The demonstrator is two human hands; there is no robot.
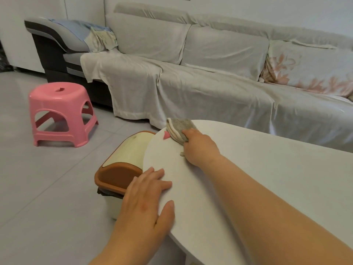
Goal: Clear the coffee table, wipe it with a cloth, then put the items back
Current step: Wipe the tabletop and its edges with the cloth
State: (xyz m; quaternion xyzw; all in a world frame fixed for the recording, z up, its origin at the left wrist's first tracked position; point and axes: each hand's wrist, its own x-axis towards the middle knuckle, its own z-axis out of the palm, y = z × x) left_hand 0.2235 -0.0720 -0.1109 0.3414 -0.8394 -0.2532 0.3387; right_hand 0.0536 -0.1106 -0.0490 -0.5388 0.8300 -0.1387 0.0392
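Head view looks down on a folded grey-and-cream cloth (pixel 179 130) lying at the far rounded end of the pale tabletop (pixel 267 178), right by its edge. The right hand (pixel 200 148) is on the near part of the cloth. Its grip is closed round the fabric, with fingers curled over it and a scrap of cloth poking out beneath the palm. Just left of the cloth, a small pink piece (pixel 166 135) sits at the tabletop's rim; what it is cannot be told. The left hand (pixel 145 199) rests on the near curved edge of the tabletop, its grip slack and holding nothing, with fingers straight and laid flat and the thumb on the surface. Beside that edge, partly hidden by it, stands a waste bin (pixel 122 159) with a cream swing lid, a brown rim and a dark liner showing below. Further left, a pink plastic stool (pixel 61 113) stands on the grey tiled floor (pixel 38 188). Beyond the tabletop runs a long sofa (pixel 210 83) draped in a pale sheet (pixel 133 88), with a flower-patterned cover at its right end.
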